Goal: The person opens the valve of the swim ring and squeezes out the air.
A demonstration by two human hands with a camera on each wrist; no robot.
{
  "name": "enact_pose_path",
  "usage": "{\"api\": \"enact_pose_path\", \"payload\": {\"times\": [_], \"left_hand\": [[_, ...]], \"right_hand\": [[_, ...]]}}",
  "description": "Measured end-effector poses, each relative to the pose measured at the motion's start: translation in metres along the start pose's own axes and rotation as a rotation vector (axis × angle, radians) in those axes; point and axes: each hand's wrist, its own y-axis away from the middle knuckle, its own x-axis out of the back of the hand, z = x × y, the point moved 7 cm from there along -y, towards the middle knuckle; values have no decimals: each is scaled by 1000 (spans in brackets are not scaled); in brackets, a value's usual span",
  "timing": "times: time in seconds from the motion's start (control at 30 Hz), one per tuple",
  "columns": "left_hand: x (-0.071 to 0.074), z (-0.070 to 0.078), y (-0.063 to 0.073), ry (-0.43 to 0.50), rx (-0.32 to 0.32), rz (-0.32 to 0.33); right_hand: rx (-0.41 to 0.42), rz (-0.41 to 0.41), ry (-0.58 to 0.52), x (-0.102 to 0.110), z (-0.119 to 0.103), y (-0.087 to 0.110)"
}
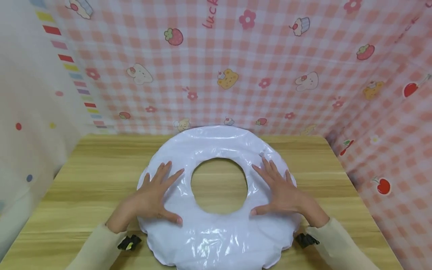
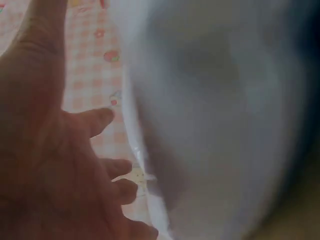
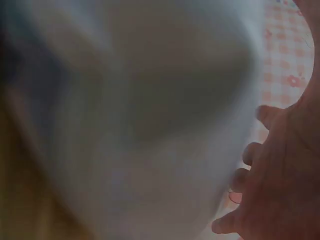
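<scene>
A glossy white inflatable ring (image 1: 216, 236) with a round hole and a wavy near edge lies on the wooden table. My left hand (image 1: 153, 197) is over its left side, fingers spread and straight. On the opposite side, my right hand (image 1: 281, 193) is spread in the same way, thumb pointing toward the hole. Close up and blurred, the ring (image 2: 210, 125) fills much of the left wrist view beside the left hand (image 2: 60, 165). The right wrist view shows the right hand (image 3: 280, 170) along the edge of the ring (image 3: 165, 125). How firmly either palm touches cannot be told.
The wood-grain table (image 1: 101, 168) extends to both sides of the ring. Behind it hangs a pink checked cloth (image 1: 202, 56) with cartoon prints. More cloth closes off the left and right sides. Dark bands (image 1: 129, 242) sit at the sleeve cuffs.
</scene>
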Motion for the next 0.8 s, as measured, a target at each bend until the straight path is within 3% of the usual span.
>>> {"api": "enact_pose_path", "payload": {"times": [0.13,0.27,0.43,0.57,0.73,0.8], "left_hand": [[-15,-3,17,-4,33,-46],[-23,-9,25,-19,27,-39],[-27,-13,31,20,-5,-19],[-24,-16,34,62,13,2],[-15,-21,28,70,46,114],[-15,-23,25,44,54,131]], "right_hand": [[6,-91,21,-18,4,12],[-1,-127,54,-27,16,23],[26,-114,33,-30,29,33],[74,-70,11,-27,34,37],[13,22,18,-20,42,36],[-26,28,42,-22,46,35]]}}
